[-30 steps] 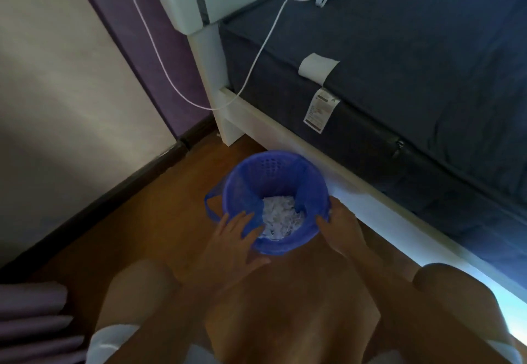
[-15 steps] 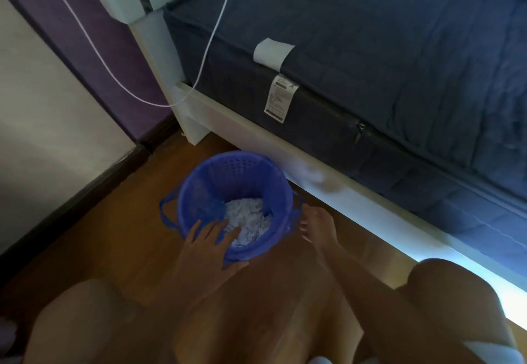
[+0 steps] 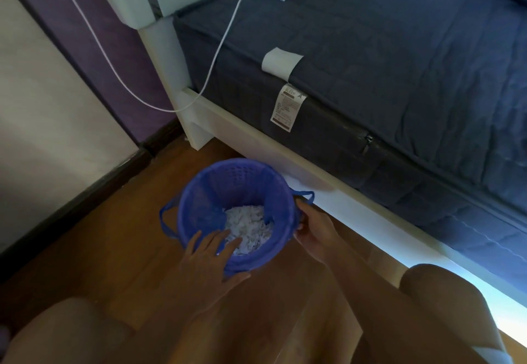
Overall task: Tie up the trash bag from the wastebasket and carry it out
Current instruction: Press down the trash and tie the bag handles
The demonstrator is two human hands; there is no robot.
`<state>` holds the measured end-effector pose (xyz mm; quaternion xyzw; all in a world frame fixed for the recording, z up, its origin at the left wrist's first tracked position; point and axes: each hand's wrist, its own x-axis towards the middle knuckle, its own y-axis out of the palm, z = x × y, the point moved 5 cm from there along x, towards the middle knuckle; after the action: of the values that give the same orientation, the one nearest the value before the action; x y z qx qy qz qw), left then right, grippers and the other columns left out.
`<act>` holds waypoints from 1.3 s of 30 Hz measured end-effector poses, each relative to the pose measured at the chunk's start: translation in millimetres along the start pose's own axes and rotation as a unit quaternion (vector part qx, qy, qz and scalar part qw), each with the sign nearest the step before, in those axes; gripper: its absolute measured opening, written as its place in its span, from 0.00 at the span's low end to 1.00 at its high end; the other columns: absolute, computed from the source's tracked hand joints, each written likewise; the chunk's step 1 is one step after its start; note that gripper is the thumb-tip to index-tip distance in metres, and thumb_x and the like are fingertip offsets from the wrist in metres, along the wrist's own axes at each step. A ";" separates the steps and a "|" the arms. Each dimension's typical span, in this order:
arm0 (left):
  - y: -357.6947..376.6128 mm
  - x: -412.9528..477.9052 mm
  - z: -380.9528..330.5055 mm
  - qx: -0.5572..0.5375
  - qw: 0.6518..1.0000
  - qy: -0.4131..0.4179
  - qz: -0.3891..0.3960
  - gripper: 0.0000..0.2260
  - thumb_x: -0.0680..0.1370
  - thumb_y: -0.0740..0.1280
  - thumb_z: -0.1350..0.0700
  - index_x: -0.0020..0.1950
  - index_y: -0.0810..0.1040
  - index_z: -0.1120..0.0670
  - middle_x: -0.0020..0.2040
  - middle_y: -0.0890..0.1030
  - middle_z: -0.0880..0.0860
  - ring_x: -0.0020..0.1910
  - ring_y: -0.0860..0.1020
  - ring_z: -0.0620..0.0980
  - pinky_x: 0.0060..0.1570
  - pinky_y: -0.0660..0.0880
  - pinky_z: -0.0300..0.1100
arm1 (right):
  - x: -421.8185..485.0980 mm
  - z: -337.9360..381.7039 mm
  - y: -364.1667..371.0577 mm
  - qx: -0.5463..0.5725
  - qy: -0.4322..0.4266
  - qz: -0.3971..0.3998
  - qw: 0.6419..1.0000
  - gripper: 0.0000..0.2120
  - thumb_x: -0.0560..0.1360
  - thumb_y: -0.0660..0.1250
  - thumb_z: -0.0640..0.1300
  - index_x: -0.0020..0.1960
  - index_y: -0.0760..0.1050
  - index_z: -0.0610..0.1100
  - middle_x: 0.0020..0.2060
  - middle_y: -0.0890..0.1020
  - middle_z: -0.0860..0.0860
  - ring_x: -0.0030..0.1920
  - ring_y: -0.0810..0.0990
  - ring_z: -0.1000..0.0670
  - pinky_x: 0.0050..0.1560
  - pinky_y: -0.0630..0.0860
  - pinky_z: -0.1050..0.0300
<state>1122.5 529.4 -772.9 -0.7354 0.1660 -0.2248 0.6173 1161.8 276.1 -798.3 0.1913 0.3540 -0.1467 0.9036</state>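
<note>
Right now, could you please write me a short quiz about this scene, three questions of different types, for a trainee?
1. True or false: the blue trash bag is already tied shut.
2. Which hand is at the bag handle on the bed side? A) left hand B) right hand C) neither
3. Fill in: the wastebasket stands on the ______ floor, beside the white bed frame.

Key:
1. False. The bag lies open in the wastebasket, with white paper scraps visible inside.
2. B. The left hand rests open on the near rim.
3. Wooden.
</note>
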 end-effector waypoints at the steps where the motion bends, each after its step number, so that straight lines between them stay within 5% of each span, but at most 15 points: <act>1: 0.7 0.9 0.0 -0.001 1.000 0.001 -0.001 0.28 0.74 0.60 0.30 0.65 0.78 0.47 0.65 0.79 0.52 0.65 0.76 0.53 0.69 0.63 0.58 | -1.0 1.6 1.8 -0.024 -0.006 -0.007 1.000 0.12 0.71 0.72 0.48 0.43 0.76 0.39 0.36 0.80 0.43 0.32 0.81 0.49 0.39 0.80 0.53; 3: 2.2 2.5 -0.6 -0.001 1.000 0.001 0.002 0.28 0.75 0.60 0.30 0.65 0.77 0.46 0.65 0.79 0.51 0.65 0.76 0.53 0.69 0.63 0.58 | -7.6 6.5 1.7 -0.087 -0.046 -0.054 0.994 0.09 0.77 0.68 0.48 0.49 0.78 0.41 0.39 0.84 0.43 0.38 0.83 0.46 0.42 0.81 0.51; 6: 2.8 3.6 -1.3 -0.003 1.000 -0.007 -0.006 0.28 0.75 0.60 0.29 0.65 0.78 0.47 0.65 0.79 0.52 0.65 0.76 0.54 0.68 0.64 0.59 | -28.1 28.3 4.5 -0.171 -0.149 -0.139 0.964 0.11 0.80 0.63 0.49 0.43 0.77 0.44 0.39 0.82 0.41 0.40 0.82 0.43 0.44 0.79 0.50; 10: 1.8 5.1 -3.9 -0.021 0.999 -0.014 -0.042 0.30 0.75 0.56 0.29 0.62 0.80 0.48 0.61 0.82 0.52 0.61 0.79 0.55 0.64 0.65 0.58 | -70.9 66.5 28.8 -0.225 -0.260 -0.141 0.929 0.07 0.81 0.62 0.49 0.50 0.72 0.46 0.39 0.76 0.55 0.39 0.76 0.57 0.39 0.70 0.62; 15: 0.8 7.5 -7.0 -0.042 0.998 -0.034 -0.039 0.29 0.75 0.56 0.29 0.63 0.78 0.47 0.61 0.82 0.52 0.60 0.80 0.54 0.62 0.66 0.56 | -108.5 93.8 63.4 -0.220 -0.349 0.007 0.911 0.12 0.81 0.60 0.43 0.49 0.77 0.36 0.32 0.79 0.48 0.33 0.78 0.56 0.38 0.77 0.66; 19: -2.3 10.1 -9.5 -0.052 0.997 -0.055 -0.032 0.28 0.74 0.59 0.29 0.62 0.80 0.47 0.62 0.81 0.51 0.60 0.79 0.51 0.63 0.66 0.52 | -133.3 94.1 93.0 -0.235 -0.346 0.143 0.897 0.09 0.80 0.60 0.41 0.57 0.76 0.40 0.28 0.80 0.53 0.30 0.80 0.56 0.38 0.82 0.59; 21: -1.9 9.0 -10.3 -0.067 0.995 -0.073 -0.001 0.28 0.74 0.59 0.28 0.62 0.79 0.46 0.64 0.80 0.50 0.61 0.78 0.50 0.63 0.65 0.51 | -145.2 92.9 108.9 -0.250 -0.350 0.200 0.880 0.11 0.79 0.62 0.44 0.58 0.77 0.42 0.34 0.84 0.53 0.35 0.84 0.53 0.36 0.82 0.60; 25: -21.3 14.1 -5.2 -0.166 0.982 -0.086 -0.030 0.25 0.77 0.58 0.32 0.67 0.74 0.44 0.70 0.75 0.50 0.66 0.73 0.48 0.66 0.68 0.48 | -152.3 89.4 129.7 -0.289 -0.360 0.272 0.844 0.10 0.78 0.62 0.40 0.49 0.78 0.33 0.24 0.78 0.59 0.26 0.78 0.60 0.29 0.72 0.71; 28: -53.9 19.6 14.7 -0.226 0.952 -0.144 -0.150 0.14 0.79 0.63 0.45 0.62 0.76 0.48 0.67 0.74 0.50 0.65 0.73 0.46 0.65 0.69 0.41 | -141.9 87.7 126.7 -0.302 -0.360 0.246 0.848 0.08 0.79 0.62 0.37 0.47 0.79 0.35 0.25 0.78 0.61 0.28 0.78 0.61 0.30 0.70 0.73; 30: -64.6 18.5 42.7 -0.236 0.905 -0.283 -0.214 0.12 0.79 0.65 0.50 0.62 0.72 0.45 0.68 0.71 0.49 0.65 0.71 0.47 0.66 0.71 0.46 | -136.1 88.5 123.5 -0.307 -0.361 0.228 0.851 0.08 0.79 0.63 0.37 0.45 0.79 0.36 0.26 0.78 0.61 0.29 0.78 0.61 0.31 0.71 0.73; 34: -42.9 20.8 91.4 -0.310 0.802 -0.510 -0.043 0.28 0.80 0.64 0.47 0.77 0.58 0.51 0.77 0.59 0.56 0.74 0.61 0.56 0.72 0.63 0.57 | -129.2 86.4 123.3 -0.316 -0.363 0.220 0.848 0.09 0.79 0.63 0.37 0.43 0.78 0.36 0.24 0.77 0.60 0.28 0.77 0.61 0.30 0.70 0.73; 37: -28.9 22.0 111.6 -0.427 0.732 -0.526 -0.069 0.16 0.81 0.63 0.55 0.63 0.74 0.65 0.55 0.78 0.59 0.55 0.77 0.58 0.58 0.74 0.51 | -127.8 81.7 123.3 -0.324 -0.359 0.219 0.848 0.09 0.78 0.63 0.39 0.42 0.77 0.36 0.23 0.76 0.60 0.26 0.76 0.61 0.28 0.68 0.73; 39: -25.8 16.4 117.2 -0.451 0.696 -0.549 -0.102 0.11 0.81 0.63 0.60 0.48 0.80 0.66 0.38 0.78 0.57 0.43 0.79 0.59 0.41 0.77 0.50 | -128.4 81.6 122.8 -0.330 -0.361 0.215 0.845 0.11 0.78 0.64 0.42 0.41 0.77 0.37 0.24 0.76 0.59 0.26 0.76 0.60 0.29 0.69 0.72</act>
<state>1198.2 623.1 -761.5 -0.9308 -0.1970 0.2589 0.1666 1168.0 364.6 -624.1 -0.1130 -0.0199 0.1175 0.9864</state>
